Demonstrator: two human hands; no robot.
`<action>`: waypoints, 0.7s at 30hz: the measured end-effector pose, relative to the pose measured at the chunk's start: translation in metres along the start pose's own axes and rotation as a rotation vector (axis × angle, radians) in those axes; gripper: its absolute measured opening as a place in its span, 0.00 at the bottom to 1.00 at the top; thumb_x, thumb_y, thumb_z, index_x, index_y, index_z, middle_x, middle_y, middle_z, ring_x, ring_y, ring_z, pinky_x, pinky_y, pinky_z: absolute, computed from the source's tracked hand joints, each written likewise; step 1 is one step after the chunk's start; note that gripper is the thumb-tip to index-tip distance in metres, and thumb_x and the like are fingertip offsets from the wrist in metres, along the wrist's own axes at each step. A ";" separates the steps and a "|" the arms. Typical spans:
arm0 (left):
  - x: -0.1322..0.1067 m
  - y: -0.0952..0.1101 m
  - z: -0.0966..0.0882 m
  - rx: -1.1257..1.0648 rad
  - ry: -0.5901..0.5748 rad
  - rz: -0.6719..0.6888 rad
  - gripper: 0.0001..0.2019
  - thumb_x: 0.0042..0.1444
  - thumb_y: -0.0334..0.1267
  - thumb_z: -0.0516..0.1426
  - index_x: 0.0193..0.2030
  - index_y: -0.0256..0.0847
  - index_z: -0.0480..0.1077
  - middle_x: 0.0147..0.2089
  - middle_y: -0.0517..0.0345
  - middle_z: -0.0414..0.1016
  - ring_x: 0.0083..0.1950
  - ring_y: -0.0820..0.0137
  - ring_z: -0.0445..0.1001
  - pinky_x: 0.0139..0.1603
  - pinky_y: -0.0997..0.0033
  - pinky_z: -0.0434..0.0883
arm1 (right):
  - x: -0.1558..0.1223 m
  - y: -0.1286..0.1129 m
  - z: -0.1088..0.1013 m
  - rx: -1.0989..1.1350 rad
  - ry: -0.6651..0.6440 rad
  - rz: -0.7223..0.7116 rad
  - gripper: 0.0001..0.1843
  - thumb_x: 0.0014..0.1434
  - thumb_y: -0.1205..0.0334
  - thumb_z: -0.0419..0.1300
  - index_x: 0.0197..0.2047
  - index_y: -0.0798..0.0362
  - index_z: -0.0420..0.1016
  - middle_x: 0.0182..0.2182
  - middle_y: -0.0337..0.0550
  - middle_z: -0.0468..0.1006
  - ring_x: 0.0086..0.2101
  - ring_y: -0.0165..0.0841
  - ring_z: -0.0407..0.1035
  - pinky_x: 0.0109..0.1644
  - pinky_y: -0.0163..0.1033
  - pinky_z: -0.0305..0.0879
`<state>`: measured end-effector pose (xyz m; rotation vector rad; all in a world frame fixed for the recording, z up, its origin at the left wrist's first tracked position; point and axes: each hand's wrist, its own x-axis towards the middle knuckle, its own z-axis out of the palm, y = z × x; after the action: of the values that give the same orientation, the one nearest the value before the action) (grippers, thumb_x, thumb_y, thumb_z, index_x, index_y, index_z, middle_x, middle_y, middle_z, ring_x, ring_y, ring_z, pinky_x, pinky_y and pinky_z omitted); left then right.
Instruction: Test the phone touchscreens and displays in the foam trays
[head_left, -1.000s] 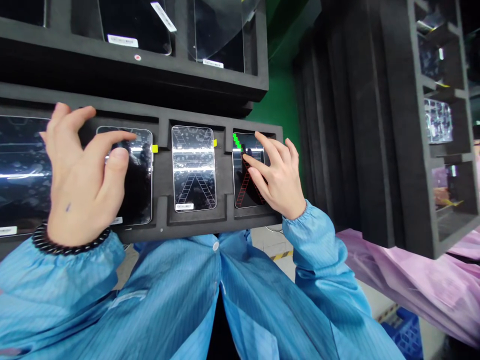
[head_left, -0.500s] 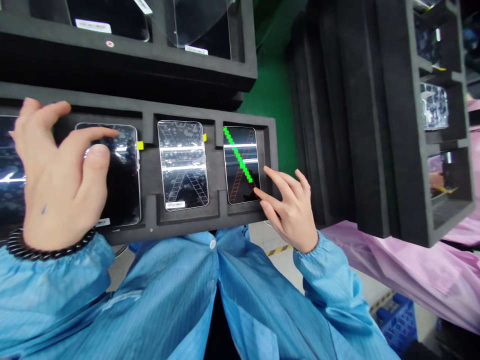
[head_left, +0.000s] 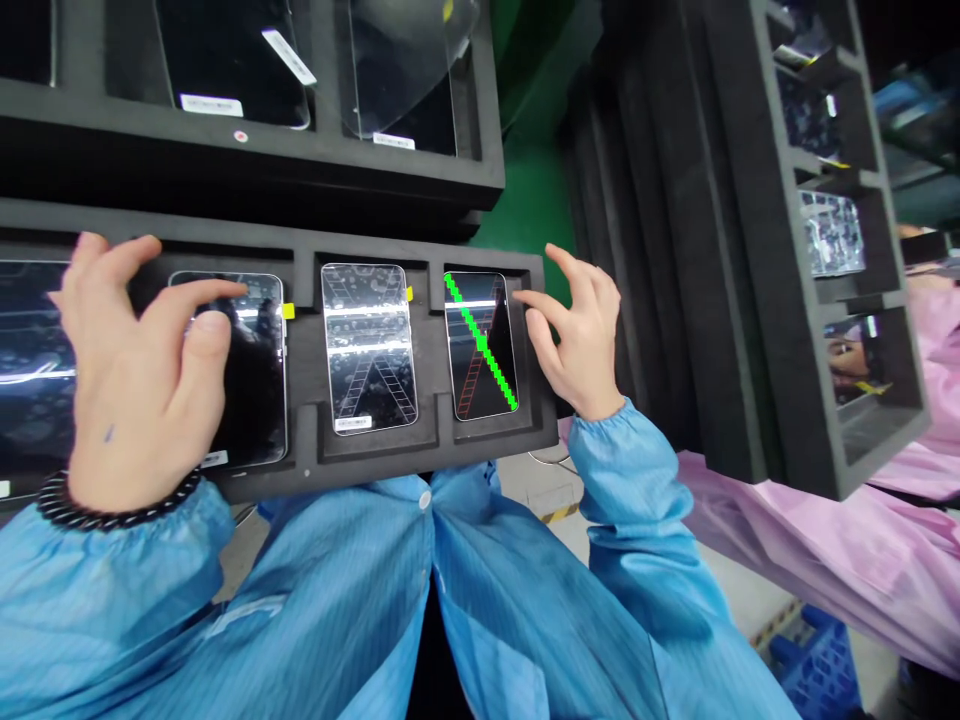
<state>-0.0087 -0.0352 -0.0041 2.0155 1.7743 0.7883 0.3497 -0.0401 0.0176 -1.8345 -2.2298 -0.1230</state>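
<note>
Several smartphones lie face up in the compartments of a black foam tray (head_left: 375,455). My right hand (head_left: 581,335) is open beside the rightmost smartphone (head_left: 463,385), its index fingertip at the upper right edge of the screen. On that screen a thick green diagonal line crosses a red ladder pattern. The middle smartphone (head_left: 371,375) shows a white ladder pattern and carries a label at its bottom edge. Over the dark-screened smartphone (head_left: 255,400) further left, my left hand (head_left: 142,380) hovers open with spread fingers. It partly hides that phone and another smartphone (head_left: 30,420) at the far left.
Behind stands a second black tray (head_left: 187,150) with labelled phones and a clear plastic sheet (head_left: 397,60). Stacked foam trays (head_left: 720,300) rise at the right. A person's pink garment (head_left: 787,540) shows behind them, with a blue crate (head_left: 821,670) on the floor.
My right hand has moved up along the rightmost phone's right edge. The green line now reaches the screen's bottom right corner. My left hand keeps its pose; the view has shifted slightly.
</note>
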 end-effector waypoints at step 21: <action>0.000 0.001 0.001 -0.014 -0.005 -0.021 0.32 0.65 0.57 0.44 0.56 0.33 0.76 0.74 0.37 0.55 0.80 0.44 0.42 0.78 0.37 0.40 | -0.024 -0.027 -0.003 0.094 -0.062 -0.233 0.16 0.70 0.61 0.54 0.46 0.46 0.85 0.67 0.49 0.70 0.63 0.43 0.65 0.71 0.60 0.54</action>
<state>-0.0072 -0.0355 -0.0045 1.9849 1.7794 0.7868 0.3283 -0.0687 0.0174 -1.5470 -2.4411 -0.0039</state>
